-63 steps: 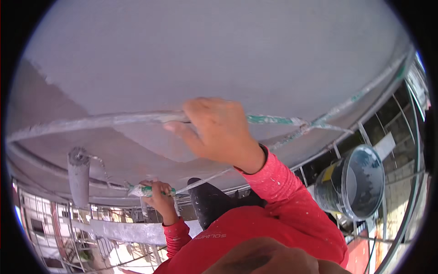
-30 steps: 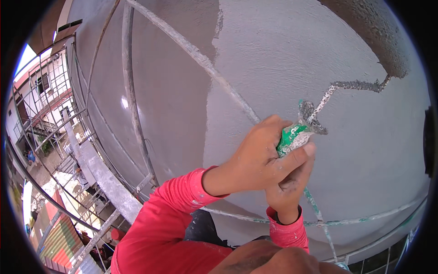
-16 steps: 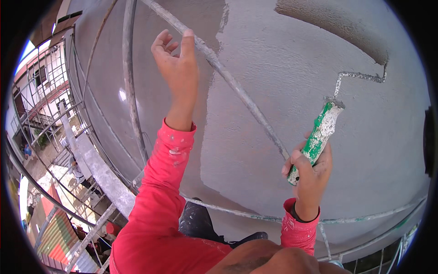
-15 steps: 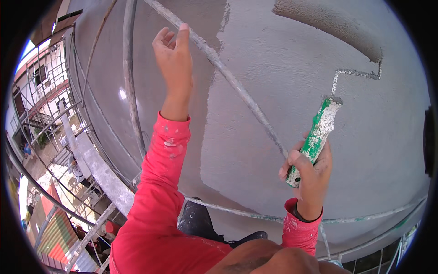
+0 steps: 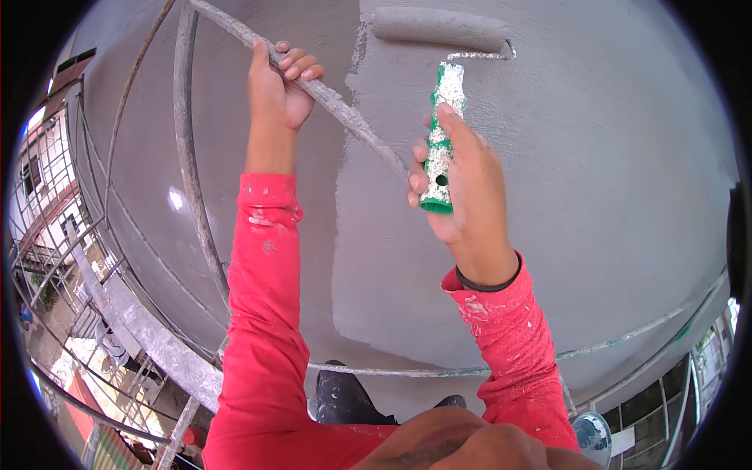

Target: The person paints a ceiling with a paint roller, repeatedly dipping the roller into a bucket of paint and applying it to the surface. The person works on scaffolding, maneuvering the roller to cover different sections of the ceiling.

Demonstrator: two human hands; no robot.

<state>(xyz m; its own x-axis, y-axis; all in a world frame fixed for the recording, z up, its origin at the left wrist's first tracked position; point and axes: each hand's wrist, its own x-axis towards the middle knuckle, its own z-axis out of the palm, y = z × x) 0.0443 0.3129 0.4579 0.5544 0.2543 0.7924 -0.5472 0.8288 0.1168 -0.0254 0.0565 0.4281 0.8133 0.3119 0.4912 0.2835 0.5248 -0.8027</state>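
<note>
My left hand [image 5: 282, 84] is wrapped round a slanting metal scaffold pipe [image 5: 356, 121] in front of the wall. In my right hand [image 5: 466, 172] is a paint roller [image 5: 440, 125], its green handle crusted with pale paint. The roller's long grey sleeve [image 5: 442, 28] lies against the upper part of the wall, joined to the handle by a paint-caked wire frame. Fresh lighter grey paint covers the wall [image 5: 564, 196] on the right, while a darker grey strip [image 5: 313, 235] runs down its left side with an uneven border between them.
An upright scaffold pole [image 5: 188, 141] stands left of my left arm. A horizontal rail [image 5: 627, 337] crosses low before me. A plank [image 5: 157, 329] extends at the left, high above the ground. A bucket [image 5: 591, 435] hangs or stands at the lower right.
My left hand, free of the pipe before, now grips it. My right hand has moved up and left with the roller, whose sleeve now lies farther left on the wall.
</note>
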